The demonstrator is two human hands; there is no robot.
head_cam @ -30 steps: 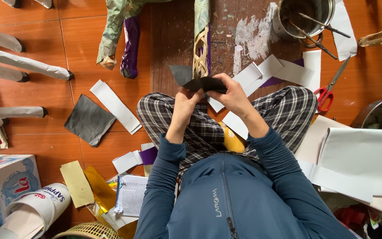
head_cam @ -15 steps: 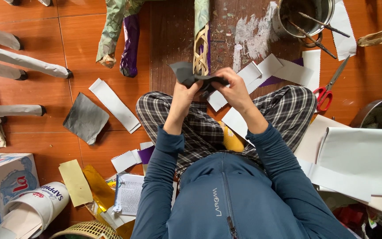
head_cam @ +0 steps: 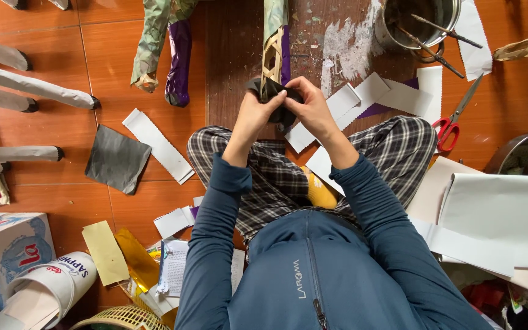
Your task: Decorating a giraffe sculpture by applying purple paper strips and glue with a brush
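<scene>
The person sits cross-legged on the orange tiled floor (head_cam: 44,183) with both hands up in front of them. The left hand (head_cam: 253,115) and the right hand (head_cam: 313,109) are both closed on a dark grey paper (head_cam: 276,109), pinching it from each side. The paper is pressed around the lower end of a woven bamboo stick (head_cam: 272,58), which lies on a brown wooden board (head_cam: 239,55). Holding it from two sides looks like a way to keep the paper tight around the stick so it does not slip. Part of the stick is already covered in green and purple paper higher up. White paper strips (head_cam: 362,101) lie just beside the right hand, close enough to grab. Red-handled scissors (head_cam: 453,125) rest further right on the floor. A metal pot (head_cam: 420,21) with sticks in it stands near the board's far corner. Another dark grey sheet (head_cam: 116,157) lies flat on the floor to the left, near a long white strip (head_cam: 157,145). Two more wrapped pieces (head_cam: 163,49) lie beside the board.
</scene>
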